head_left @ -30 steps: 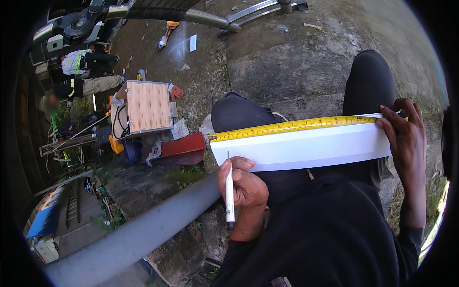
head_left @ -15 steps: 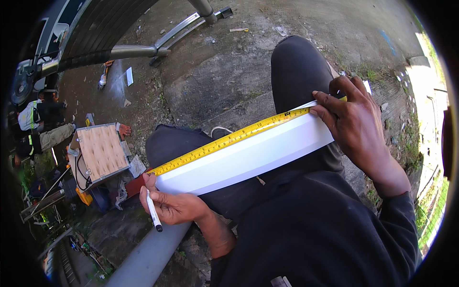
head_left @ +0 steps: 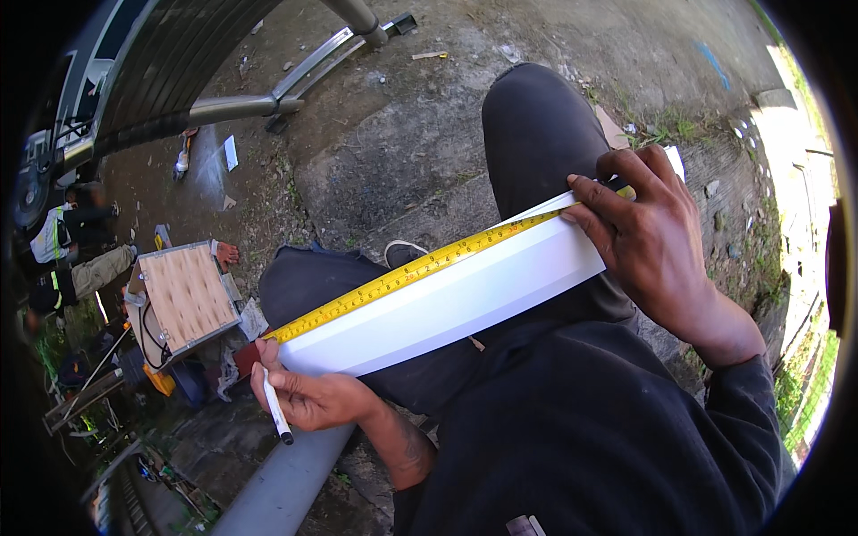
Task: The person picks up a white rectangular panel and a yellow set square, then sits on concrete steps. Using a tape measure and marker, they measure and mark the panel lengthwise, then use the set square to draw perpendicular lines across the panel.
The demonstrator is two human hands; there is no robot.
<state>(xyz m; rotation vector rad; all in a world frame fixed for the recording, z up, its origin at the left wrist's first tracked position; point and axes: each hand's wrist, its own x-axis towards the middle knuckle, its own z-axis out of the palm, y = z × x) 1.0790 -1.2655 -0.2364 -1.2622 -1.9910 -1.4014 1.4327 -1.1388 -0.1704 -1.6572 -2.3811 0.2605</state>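
Note:
A long white sheet-like strip [head_left: 447, 299] with a lengthwise crease lies slanted across my lap. Along its far edge runs a yellow tape measure blade [head_left: 384, 284], pulled straight. My left hand [head_left: 317, 399] is closed at the strip's left end, with its fingertips at the tape's end. A white marker [head_left: 275, 406] with a dark tip is held in the same hand, pointing down. My right hand [head_left: 648, 232] grips the strip's right end, thumb and forefinger pinching the tape against it. Whatever lies under that palm is hidden.
A wooden-topped box [head_left: 189, 295] stands to the left, with another person's hand [head_left: 228, 255] at its far corner. Beyond it lie a power tool [head_left: 183, 154] and a small white piece [head_left: 231, 153] on the ground. A grey pipe [head_left: 286, 482] lies below my left hand.
The whole view has shifted slightly left. Near my right hand, a white edge now covers the upper part of the tape. Both hands keep their hold.

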